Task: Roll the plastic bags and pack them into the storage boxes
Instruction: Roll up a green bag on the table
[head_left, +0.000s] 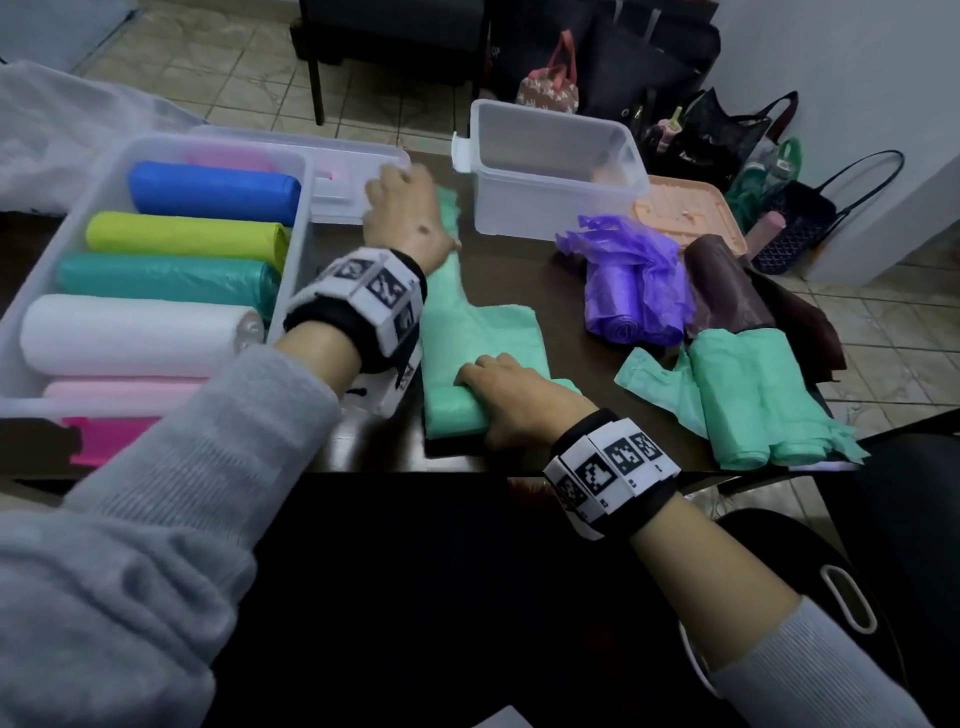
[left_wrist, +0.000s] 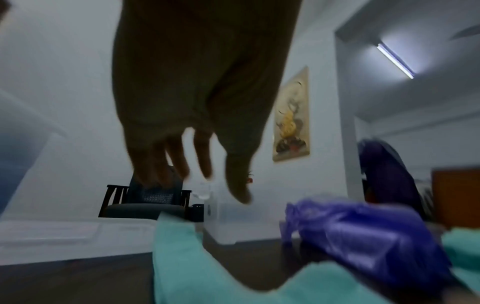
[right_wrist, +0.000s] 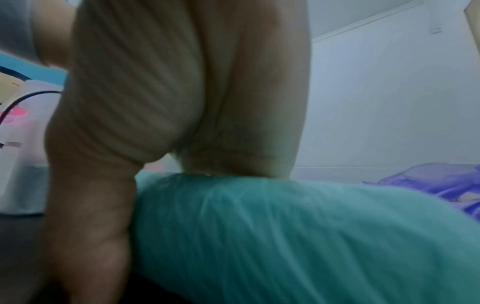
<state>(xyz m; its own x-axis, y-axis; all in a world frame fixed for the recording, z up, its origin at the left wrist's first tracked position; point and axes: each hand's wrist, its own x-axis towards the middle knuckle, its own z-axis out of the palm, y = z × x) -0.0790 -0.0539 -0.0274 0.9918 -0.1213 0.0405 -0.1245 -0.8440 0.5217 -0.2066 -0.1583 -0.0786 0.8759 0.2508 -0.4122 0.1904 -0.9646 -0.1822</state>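
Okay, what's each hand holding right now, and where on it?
The right hand grips the rolled near end of the green bag. The left hand holds nothing, hovering open above its far end.

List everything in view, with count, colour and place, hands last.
storage box: one, clear, table left, holding rolls: blue, yellow-green, teal, white, pink, magenta
empty box: one, clear, table back
clear lid: one, behind the full box
peach lid: one, right of the empty box
flat green bag: one, centre
purple bags: bundle, right
brown roll: one, right
green rolls: pair, front right
left hand: above the bag's far end
right hand: on its rolled near end
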